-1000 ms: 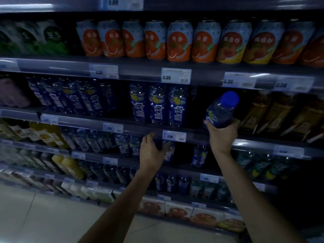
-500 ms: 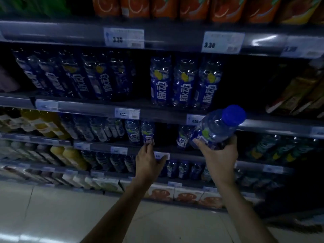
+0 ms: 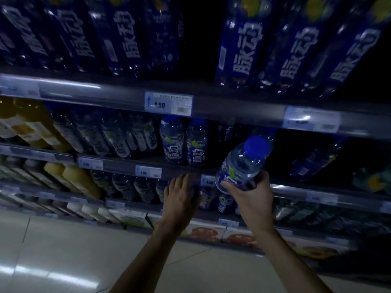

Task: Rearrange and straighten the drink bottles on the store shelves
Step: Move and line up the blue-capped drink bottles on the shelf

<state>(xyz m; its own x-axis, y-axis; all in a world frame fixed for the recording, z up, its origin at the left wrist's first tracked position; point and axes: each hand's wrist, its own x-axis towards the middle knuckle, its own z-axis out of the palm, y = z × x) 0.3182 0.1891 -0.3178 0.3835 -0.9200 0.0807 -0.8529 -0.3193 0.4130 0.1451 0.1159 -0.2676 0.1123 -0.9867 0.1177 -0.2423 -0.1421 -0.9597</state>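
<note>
My right hand (image 3: pixel 251 199) grips a clear bottle (image 3: pixel 243 163) with a blue cap and blue label. The bottle is tilted, its cap pointing up and right, in front of a dark gap on the middle shelf. My left hand (image 3: pixel 179 197) reaches over the front rail (image 3: pixel 118 166) of that shelf, with its fingers curled onto a dark bottle top on the shelf below; whether it grips is unclear. Two matching small bottles (image 3: pixel 184 142) stand on the middle shelf just left of the gap. Large blue-labelled bottles (image 3: pixel 296 43) fill the shelf above.
Yellow juice bottles (image 3: pixel 74 178) and pale bottles line the lower left shelves. Clear bottles (image 3: pixel 118 136) lean on the middle shelf at left. Price tags (image 3: pixel 168 103) hang on the rails. Boxed goods (image 3: pixel 211 232) sit on the bottom shelf above a shiny tiled floor (image 3: pixel 63 250).
The view has dropped and moved closer to the shelves. Both hands have lowered, the right one carrying the bottle down from the upper shelf level to the middle shelf.
</note>
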